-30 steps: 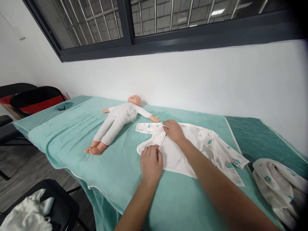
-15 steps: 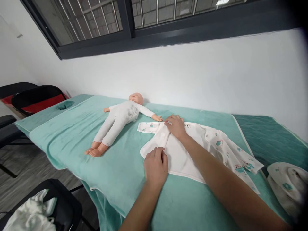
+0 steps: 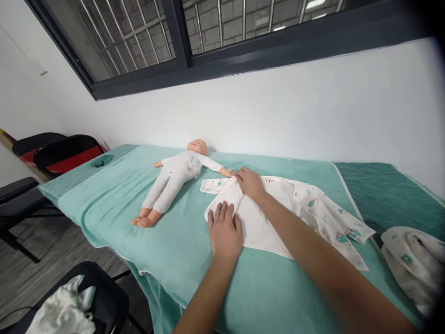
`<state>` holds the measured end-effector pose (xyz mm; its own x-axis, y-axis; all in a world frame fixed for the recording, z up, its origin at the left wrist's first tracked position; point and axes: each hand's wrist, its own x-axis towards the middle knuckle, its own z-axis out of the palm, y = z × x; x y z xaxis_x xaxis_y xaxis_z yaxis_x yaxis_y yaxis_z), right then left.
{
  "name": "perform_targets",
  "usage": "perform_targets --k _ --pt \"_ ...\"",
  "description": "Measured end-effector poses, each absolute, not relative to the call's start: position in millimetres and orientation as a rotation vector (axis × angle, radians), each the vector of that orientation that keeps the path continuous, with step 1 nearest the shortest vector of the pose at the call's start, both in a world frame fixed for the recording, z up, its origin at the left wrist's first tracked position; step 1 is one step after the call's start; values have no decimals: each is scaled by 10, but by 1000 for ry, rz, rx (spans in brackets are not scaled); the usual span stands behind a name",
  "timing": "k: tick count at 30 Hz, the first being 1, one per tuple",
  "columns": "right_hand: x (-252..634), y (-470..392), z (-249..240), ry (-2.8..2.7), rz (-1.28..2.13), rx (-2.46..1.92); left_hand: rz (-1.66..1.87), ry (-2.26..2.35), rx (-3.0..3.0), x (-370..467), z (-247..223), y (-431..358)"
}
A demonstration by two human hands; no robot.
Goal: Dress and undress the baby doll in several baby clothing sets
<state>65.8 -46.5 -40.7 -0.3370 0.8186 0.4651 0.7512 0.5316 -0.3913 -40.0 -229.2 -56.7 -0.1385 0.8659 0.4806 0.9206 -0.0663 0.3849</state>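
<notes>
A white baby shirt (image 3: 264, 222) lies spread open on the green towel, its inside facing up. Teal-and-pink prints show on its sleeves and right-hand front panel. My left hand (image 3: 226, 232) rests on the lower left part of the shirt with its fingers stretched out and slightly apart. Near the neck and the left sleeve, my right hand (image 3: 248, 182) lies on the shirt's upper edge, fingers extended over the cloth. Just left of the shirt is a baby doll (image 3: 179, 168) on its back, in a white suit with a grey smudge. One doll hand nearly meets my right fingertips.
The green towel (image 3: 114, 199) covers a table against a white wall under a barred window. A bundled printed cloth (image 3: 410, 264) sits at the right edge. White cloth (image 3: 62, 306) lies on a black chair (image 3: 107, 297) at the lower left. More chairs stand left.
My left hand has opened from curled fingers to outstretched ones and lies flatter on the shirt. My right hand has shifted slightly, its fingers now flatter. The camera view has moved a little.
</notes>
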Motion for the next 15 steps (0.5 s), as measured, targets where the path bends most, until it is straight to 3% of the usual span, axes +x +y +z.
perform_targets --k 15 --pt "998 -1479 -531 -2391 206 -1355 -989 -2061 -2088 -422 -555 -2246"
